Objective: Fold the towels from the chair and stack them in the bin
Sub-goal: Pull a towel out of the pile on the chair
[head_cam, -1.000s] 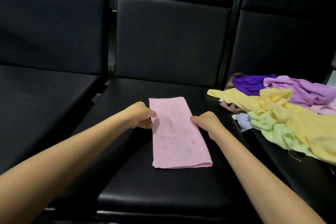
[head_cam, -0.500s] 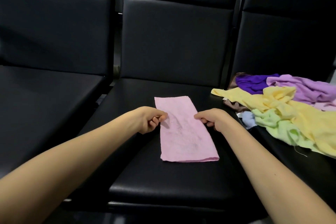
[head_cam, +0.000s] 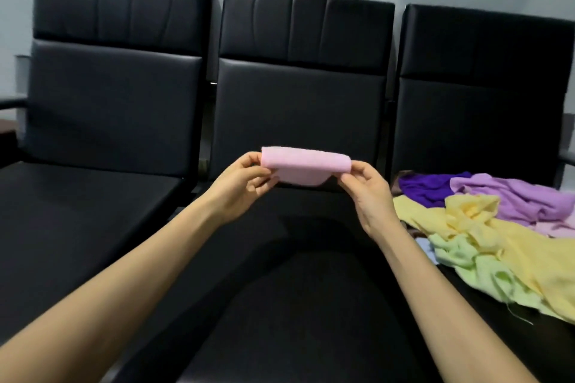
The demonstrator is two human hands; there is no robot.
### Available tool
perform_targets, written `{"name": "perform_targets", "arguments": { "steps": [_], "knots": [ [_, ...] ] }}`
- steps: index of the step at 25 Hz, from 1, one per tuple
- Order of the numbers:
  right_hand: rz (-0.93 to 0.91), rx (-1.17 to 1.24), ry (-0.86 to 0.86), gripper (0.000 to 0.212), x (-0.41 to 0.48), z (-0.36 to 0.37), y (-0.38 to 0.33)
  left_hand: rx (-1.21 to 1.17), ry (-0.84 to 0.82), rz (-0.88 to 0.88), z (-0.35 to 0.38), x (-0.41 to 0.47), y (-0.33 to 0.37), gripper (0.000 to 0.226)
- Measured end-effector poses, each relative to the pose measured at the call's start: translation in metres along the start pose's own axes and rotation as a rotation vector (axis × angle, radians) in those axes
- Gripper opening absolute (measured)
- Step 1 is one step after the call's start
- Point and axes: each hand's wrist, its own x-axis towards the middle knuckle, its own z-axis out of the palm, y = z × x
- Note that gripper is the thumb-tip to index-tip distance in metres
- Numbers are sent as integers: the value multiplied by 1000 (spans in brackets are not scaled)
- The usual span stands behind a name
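A pink towel [head_cam: 303, 166] hangs doubled over in the air above the middle black chair [head_cam: 298, 258]. My left hand [head_cam: 241, 185] pinches its left end and my right hand [head_cam: 367, 186] pinches its right end. A loose pile of towels lies on the right chair seat: yellow [head_cam: 504, 239], light green [head_cam: 466, 261], lilac [head_cam: 510, 196] and dark purple [head_cam: 426, 186]. No bin is in view.
Three black padded chairs stand in a row against a pale wall; the left chair [head_cam: 77, 211] has nothing on its seat. A dark armrest [head_cam: 12, 102] sticks out at the far left.
Both hands have lifted the pink towel off the middle seat, where it lay flat as a long strip; it now hangs folded in half between them. The camera has tilted upward.
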Motion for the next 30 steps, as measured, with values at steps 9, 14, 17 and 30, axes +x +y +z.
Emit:
{"name": "perform_targets", "arguments": {
  "steps": [9,14,17,30],
  "knots": [
    [857,-740,-255,30,-35,-9,20,662,98,-668,-29,-16,-61,15],
    [751,-1017,-234,39,-38,-4,22,956,87,-693,-18,-15,-57,30],
    [700,-931,-138,46,-38,1,31,1006,171,-602,-16,-13,-63,37],
    [728,-443,-3,29,-40,15,32,474,176,-433,-3,-13,-75,9]
  ]
}}
